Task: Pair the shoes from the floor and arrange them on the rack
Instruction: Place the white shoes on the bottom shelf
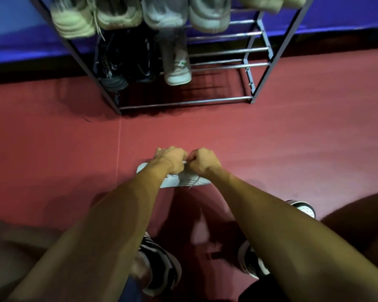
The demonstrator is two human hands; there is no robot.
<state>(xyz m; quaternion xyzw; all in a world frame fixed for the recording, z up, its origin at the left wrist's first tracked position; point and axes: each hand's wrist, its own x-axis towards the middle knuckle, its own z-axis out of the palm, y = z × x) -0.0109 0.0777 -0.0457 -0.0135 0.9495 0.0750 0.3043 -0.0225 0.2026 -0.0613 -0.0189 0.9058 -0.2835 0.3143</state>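
Observation:
A white sneaker (184, 182) lies on its side on the red floor in front of me. My left hand (171, 156) and my right hand (202, 161) are both closed on its upper part, close together, and hide most of it; a loose lace hangs at its near side. Beyond it stands a metal shoe rack (225, 51). Its lower shelf holds two black shoes (116, 64) and one white shoe with green marks (178, 64). Several pale shoes (140, 14) fill the upper shelf.
The right part of the rack's lower shelf shows bare bars. Another white and black shoe (302, 208) lies on the floor at the right, partly behind my right arm. My own feet in black and white shoes (162, 264) are below. A blue wall band runs behind the rack.

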